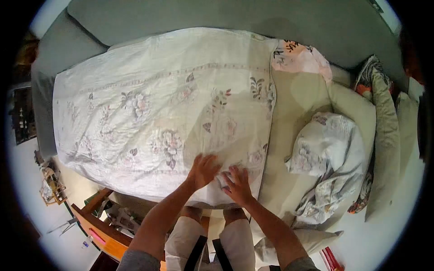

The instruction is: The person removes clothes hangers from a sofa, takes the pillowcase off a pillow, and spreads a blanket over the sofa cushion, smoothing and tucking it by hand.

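A white bedsheet with grey and pink flowers (108, 135) is spread over the sofa-like bed, with creases on its left side. Close to the sheet's near right part, my left hand (204, 170) lies over the fabric with its fingers stretched out, slightly blurred. Beside it my right hand (238, 186) rests on the same sheet, fingers spread. A small crumple of fabric shows between the two hands. Neither hand visibly grips anything.
Grey cushioned backrest (172, 18) runs along the far side. To the right are a bunched floral cloth (332, 144), a pink patterned cloth (303, 59) and upright cushions (384, 122). A wooden-edged table (106, 241) stands near left, close to my legs.
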### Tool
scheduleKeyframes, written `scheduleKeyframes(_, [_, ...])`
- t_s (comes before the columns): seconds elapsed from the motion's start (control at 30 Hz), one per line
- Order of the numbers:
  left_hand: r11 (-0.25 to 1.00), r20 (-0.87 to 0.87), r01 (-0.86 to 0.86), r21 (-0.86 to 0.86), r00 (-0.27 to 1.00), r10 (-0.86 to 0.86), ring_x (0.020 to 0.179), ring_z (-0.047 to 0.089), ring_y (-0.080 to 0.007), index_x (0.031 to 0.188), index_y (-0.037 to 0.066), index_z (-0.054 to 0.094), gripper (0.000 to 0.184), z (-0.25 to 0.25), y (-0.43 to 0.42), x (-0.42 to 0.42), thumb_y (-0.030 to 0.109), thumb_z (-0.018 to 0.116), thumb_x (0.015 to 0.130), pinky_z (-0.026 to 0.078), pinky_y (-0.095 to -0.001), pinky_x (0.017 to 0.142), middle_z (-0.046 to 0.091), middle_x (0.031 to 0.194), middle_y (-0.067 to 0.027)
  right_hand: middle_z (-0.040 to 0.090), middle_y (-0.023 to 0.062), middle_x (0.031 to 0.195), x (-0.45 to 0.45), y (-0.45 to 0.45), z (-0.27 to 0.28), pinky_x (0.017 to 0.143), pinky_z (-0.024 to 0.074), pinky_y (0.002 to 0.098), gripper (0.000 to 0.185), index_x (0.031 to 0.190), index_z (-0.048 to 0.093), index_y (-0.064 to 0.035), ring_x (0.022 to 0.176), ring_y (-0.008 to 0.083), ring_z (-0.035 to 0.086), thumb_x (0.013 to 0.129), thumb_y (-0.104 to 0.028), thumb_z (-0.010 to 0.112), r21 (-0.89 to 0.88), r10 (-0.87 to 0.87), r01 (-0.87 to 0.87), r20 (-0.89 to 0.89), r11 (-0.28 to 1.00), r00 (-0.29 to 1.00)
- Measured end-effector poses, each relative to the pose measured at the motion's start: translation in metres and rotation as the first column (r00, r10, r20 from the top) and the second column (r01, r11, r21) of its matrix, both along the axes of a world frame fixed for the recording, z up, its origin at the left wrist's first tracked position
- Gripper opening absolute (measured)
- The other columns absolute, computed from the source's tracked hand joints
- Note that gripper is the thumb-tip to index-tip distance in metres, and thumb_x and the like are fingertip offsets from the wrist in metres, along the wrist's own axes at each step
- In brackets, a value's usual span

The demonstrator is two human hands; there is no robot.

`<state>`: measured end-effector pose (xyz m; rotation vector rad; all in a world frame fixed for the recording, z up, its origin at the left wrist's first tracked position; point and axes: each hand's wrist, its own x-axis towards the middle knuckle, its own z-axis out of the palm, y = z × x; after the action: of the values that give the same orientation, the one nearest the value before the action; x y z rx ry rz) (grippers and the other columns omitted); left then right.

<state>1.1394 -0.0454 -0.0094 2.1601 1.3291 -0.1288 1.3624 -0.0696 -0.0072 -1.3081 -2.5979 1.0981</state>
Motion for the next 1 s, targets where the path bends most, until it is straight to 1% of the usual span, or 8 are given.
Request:
scheduleKeyframes(0.13, [0.893, -0.198, 0.152, -0.424, 0.947, -0.255, 0.130, 0.031, -0.0284, 0.133, 0.020, 0.047, 0.060, 0.028, -0.060, 0.011, 0.047, 0.059, 0.081, 0.022, -0.0595, 0.103, 0.036, 0.140, -0.0109, 0.020, 0.0157, 0.149, 0.006, -0.037, 0.014, 0.103, 0.0198, 0.0677, 0.092, 0.140, 0.038, -0.0162, 0.138, 0.0358, 0.020, 0.061, -0.034, 0.082, -0.041, 0.144, -0.140, 0.111, 0.989, 0.983])
scheduleKeyframes(0.27, [0.977, -0.097, 0.194, -0.092, 0.974, -0.203, 0.134, 0.026, -0.0300, 0.138, 0.022, 0.042, 0.072, 0.025, -0.109, 0.010, 0.058, 0.057, 0.078, 0.011, -0.0635, 0.108, 0.032, 0.144, -0.0095, 0.029, 0.0157, 0.144, -0.003, -0.041, 0.030, 0.101, 0.0254, 0.0647, 0.072, 0.133, 0.045, -0.0123, 0.135, 0.0349, 0.027, 0.068, -0.024, 0.074, 0.048, 0.164, -0.179, 0.219, 0.983, 0.962])
scheduleKeyframes(0.33, [0.993, -0.066, 0.117, 0.009, 0.991, -0.117, 0.133, 0.029, -0.0289, 0.138, 0.020, 0.043, 0.063, 0.025, -0.116, 0.012, 0.041, 0.059, 0.081, 0.014, -0.0628, 0.108, 0.036, 0.141, -0.0094, 0.045, 0.0172, 0.133, -0.003, -0.050, 0.006, 0.099, 0.0324, 0.0592, 0.052, 0.121, 0.056, -0.0093, 0.127, 0.0349, 0.039, 0.071, -0.019, 0.069, 0.266, 0.117, -0.174, 0.219, 0.948, 0.969])
scheduleKeyframes(0.4, [0.984, -0.071, 0.041, 0.173, 0.997, -0.029, 0.130, 0.035, -0.0284, 0.135, 0.018, 0.046, 0.055, 0.010, -0.128, 0.018, 0.028, 0.059, 0.082, 0.021, -0.0602, 0.107, 0.040, 0.137, -0.0102, 0.055, 0.0151, 0.113, 0.003, -0.042, -0.001, 0.092, 0.0403, 0.0514, 0.033, 0.103, 0.061, -0.0079, 0.110, 0.0328, 0.050, 0.071, -0.016, 0.066, 0.059, -0.020, 0.009, 0.177, 0.998, 0.984])
scheduleKeyframes(0.6, [0.947, 0.012, -0.142, -0.288, 0.988, 0.151, 0.110, 0.052, -0.0294, 0.119, 0.012, 0.053, 0.037, 0.036, -0.110, 0.012, 0.008, 0.052, 0.082, 0.046, -0.0445, 0.089, 0.051, 0.115, -0.0111, 0.059, 0.0106, 0.079, 0.009, -0.043, 0.052, 0.072, 0.0496, 0.0409, 0.012, 0.080, 0.063, -0.0058, 0.083, 0.0288, 0.059, 0.069, -0.010, 0.063, 0.134, -0.075, 0.066, 0.060, 0.989, 0.995])
scheduleKeyframes(0.77, [0.948, 0.104, 0.063, -0.311, 0.994, -0.032, 0.108, 0.052, -0.0299, 0.116, 0.012, 0.055, 0.033, 0.029, -0.148, 0.001, 0.010, 0.051, 0.083, 0.048, -0.0426, 0.088, 0.053, 0.113, -0.0094, 0.061, 0.0128, 0.091, 0.040, -0.078, 0.041, 0.075, 0.0492, 0.0447, 0.024, 0.096, 0.063, -0.0059, 0.084, 0.0328, 0.060, 0.074, -0.015, 0.066, -0.286, 0.186, -0.090, 0.329, 0.954, 0.926])
scheduleKeyframes(0.93, [0.999, -0.001, -0.050, -0.019, 0.999, 0.050, 0.113, 0.053, -0.0280, 0.109, 0.014, 0.060, 0.026, 0.004, -0.203, -0.044, 0.017, 0.053, 0.084, 0.051, -0.0360, 0.085, 0.055, 0.119, -0.0114, 0.062, 0.0143, 0.089, 0.091, -0.118, 0.012, 0.076, 0.0509, 0.0432, 0.020, 0.094, 0.063, -0.0061, 0.089, 0.0317, 0.062, 0.077, -0.018, 0.064, -0.201, 0.203, -0.132, 0.386, 0.971, 0.900])
scheduleKeyframes(1.0, [0.981, -0.008, 0.061, -0.184, 0.998, -0.063, 0.113, 0.053, -0.0288, 0.109, 0.012, 0.061, 0.026, 0.006, -0.211, -0.057, 0.018, 0.052, 0.085, 0.051, -0.0376, 0.088, 0.055, 0.119, -0.0102, 0.062, 0.0144, 0.087, 0.095, -0.123, 0.012, 0.075, 0.0511, 0.0431, 0.020, 0.093, 0.063, -0.0057, 0.087, 0.0311, 0.062, 0.078, -0.018, 0.063, -0.275, 0.286, -0.171, 0.463, 0.946, 0.839])
